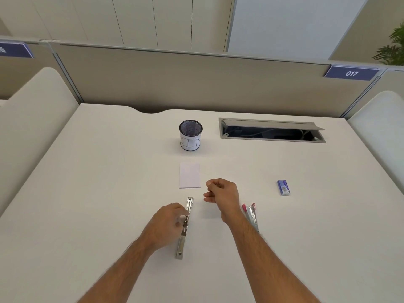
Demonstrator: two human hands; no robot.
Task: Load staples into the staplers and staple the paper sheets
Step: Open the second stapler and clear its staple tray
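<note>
A silver stapler lies opened flat on the white desk, running near to far. My left hand grips it at its hinge in the middle. My right hand hovers just right of the stapler's far end, its fingers curled and pinched together; whether it holds staples is too small to tell. A pink stapler lies partly hidden behind my right wrist. Beyond the hands, a small stack of white paper sheets lies flat. A blue staple box sits to the right.
A black mesh pen cup with a white label stands behind the paper. An open cable hatch is set into the desk at the back right. Beige partitions enclose the desk on three sides.
</note>
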